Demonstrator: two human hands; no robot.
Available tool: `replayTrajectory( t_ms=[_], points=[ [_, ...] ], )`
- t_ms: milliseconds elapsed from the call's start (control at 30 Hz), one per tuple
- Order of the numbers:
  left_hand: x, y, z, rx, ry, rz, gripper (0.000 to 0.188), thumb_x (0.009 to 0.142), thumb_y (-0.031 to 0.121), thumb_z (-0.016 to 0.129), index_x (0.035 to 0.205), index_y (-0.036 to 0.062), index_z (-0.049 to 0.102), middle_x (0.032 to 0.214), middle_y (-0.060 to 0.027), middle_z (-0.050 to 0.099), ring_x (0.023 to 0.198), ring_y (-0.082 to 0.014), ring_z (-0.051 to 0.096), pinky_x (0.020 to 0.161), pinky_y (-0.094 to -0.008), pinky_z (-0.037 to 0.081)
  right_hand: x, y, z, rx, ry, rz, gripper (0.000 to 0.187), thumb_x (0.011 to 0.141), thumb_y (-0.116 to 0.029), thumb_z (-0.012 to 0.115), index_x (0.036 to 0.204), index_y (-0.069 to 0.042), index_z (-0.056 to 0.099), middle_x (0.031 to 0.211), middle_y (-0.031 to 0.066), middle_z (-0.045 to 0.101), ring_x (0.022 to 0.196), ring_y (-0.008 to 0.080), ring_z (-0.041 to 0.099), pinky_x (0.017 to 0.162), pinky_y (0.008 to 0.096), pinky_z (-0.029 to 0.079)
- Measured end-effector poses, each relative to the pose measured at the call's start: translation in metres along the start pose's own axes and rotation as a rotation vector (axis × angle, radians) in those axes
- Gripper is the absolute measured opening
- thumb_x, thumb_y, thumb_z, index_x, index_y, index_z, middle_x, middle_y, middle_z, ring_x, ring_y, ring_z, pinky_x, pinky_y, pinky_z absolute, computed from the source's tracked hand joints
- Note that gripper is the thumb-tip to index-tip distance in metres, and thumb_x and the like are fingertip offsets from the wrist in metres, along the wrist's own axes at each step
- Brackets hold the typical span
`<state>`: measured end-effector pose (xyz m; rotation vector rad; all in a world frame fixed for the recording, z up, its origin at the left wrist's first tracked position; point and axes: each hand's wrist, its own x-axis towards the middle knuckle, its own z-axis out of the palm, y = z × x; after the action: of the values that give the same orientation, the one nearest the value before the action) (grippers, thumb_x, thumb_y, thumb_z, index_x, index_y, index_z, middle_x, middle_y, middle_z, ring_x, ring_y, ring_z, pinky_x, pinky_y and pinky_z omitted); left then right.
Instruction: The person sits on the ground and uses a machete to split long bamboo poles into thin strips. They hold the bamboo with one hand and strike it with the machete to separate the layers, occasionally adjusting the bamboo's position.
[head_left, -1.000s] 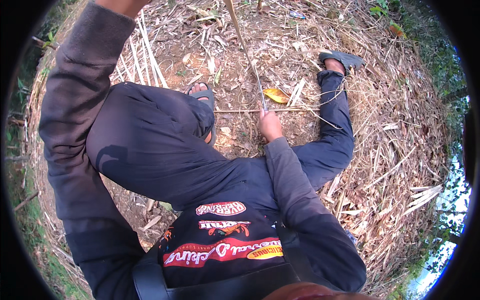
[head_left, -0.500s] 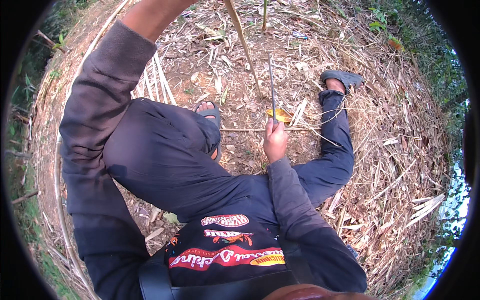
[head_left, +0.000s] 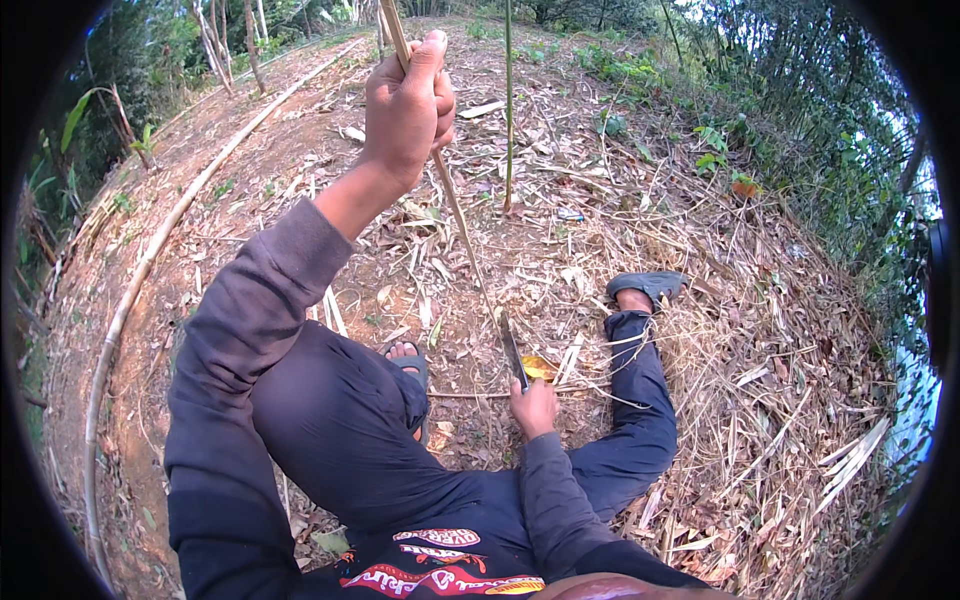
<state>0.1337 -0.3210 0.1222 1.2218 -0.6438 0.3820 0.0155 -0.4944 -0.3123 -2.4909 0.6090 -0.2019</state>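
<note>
Bright daylight; pale patch washed out near 3 o'clock. Foliage dim at 10 o'clock. Fisheye bows ground toward rim.

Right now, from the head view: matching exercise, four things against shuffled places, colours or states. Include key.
Things:
1. Left hand
2. Right hand
3. Leaf near the feet
4. Long pole

Matches:
A. Yellow
B. Gripping the knife
C. Lying along the picture's left side
D. Raised, holding the thin strip

Pairs: 1-D, 2-B, 3-A, 4-C
</note>
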Motion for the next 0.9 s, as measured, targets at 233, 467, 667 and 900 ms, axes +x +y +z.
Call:
replayTrajectory(
  t_ms=[233, 467, 667, 900],
  points=[
    [0.000, -0.007, -0.003, -0.001, 0.009, -0.003, 0.038, 0.105, 0.035, 0.051, 0.073, 0.0175, 0.039, 0.052, 0.0070, 0.030, 0.039, -0.0042, 0.025, 0.035, -0.0238, 0.021, -0.057, -0.145, -0.265, 0.818, 0.148, -0.922, 0.018, 0.093, 0.006, 0.058, 0.105, 0.000, 0.070, 0.099, 0.0147, 0.070, 0.083, 0.0206, 0.072, 0.076, 0.0311, 0.056],
    [0.007, -0.005, 0.005, -0.060, 0.039, -0.092, 0.044, 0.103, 0.039, 0.052, 0.068, 0.0162, 0.038, 0.051, 0.0040, 0.031, 0.037, -0.0085, 0.030, 0.035, -0.0273, 0.023, -0.095, -0.177, -0.365, 0.642, 0.490, -1.707, 0.015, 0.086, -0.022, 0.073, 0.101, -0.019, 0.073, 0.097, 0.0032, 0.064, 0.077, 0.0166, 0.065, 0.064, 0.0292, 0.051],
    [0.009, -0.012, -0.019, -0.051, 0.068, -0.059, 0.037, 0.104, 0.036, 0.049, 0.074, 0.0163, 0.040, 0.051, 0.0054, 0.029, 0.036, -0.0077, 0.029, 0.034, -0.0267, 0.021, -0.106, -0.153, -0.327, 1.067, 0.558, -1.351, 0.022, 0.102, -0.031, 0.057, 0.114, -0.013, 0.058, 0.084, 0.0126, 0.062, 0.063, 0.0167, 0.060, 0.060, 0.0285, 0.052],
    [0.004, 0.000, -0.010, 0.023, -0.003, 0.002, 0.037, 0.105, 0.034, 0.051, 0.074, 0.0171, 0.039, 0.053, 0.0066, 0.029, 0.039, -0.0049, 0.024, 0.035, -0.0239, 0.022, 0.007, -0.037, -0.124, 0.874, -0.035, -0.587, 0.026, 0.102, 0.001, 0.049, 0.121, 0.000, 0.067, 0.086, 0.0055, 0.064, 0.069, 0.0093, 0.062, 0.062, 0.0231, 0.049]
  ],
)
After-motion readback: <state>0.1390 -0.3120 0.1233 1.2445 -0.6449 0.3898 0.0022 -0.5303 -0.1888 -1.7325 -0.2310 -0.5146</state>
